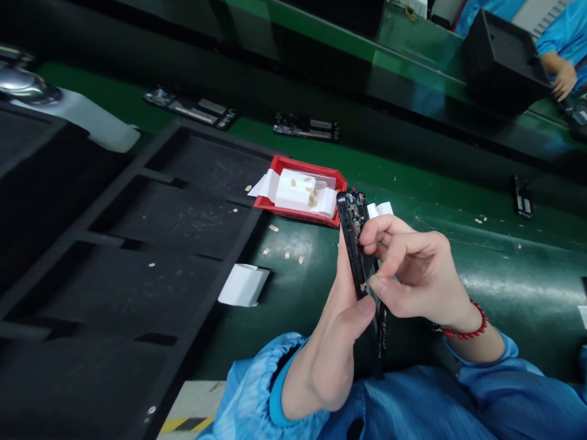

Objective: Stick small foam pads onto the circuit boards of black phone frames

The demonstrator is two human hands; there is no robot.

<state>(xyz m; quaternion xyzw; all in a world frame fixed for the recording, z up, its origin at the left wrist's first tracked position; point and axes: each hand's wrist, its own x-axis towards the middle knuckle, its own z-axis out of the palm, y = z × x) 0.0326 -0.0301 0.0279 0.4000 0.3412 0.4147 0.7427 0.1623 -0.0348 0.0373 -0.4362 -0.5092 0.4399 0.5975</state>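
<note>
Nearest: left hand (337, 348) clasps black phone-like device (358, 263), thumb on near face. Device stands tilted on edge, long axis running from upper left down toward wearer's body. Right hand (413, 269), at device's right side, has thumb and fingers curled against exposed face; cannot tell whether fingertips pinch anything small. Beyond, just left of device's top end: red bin (298, 215) holding white paper. Farther: two similar units (306, 127) on green bench (458, 189).

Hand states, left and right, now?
Left hand: closed, holding the device.
Right hand: curled at the device; whether it holds anything cannot be told.
</note>
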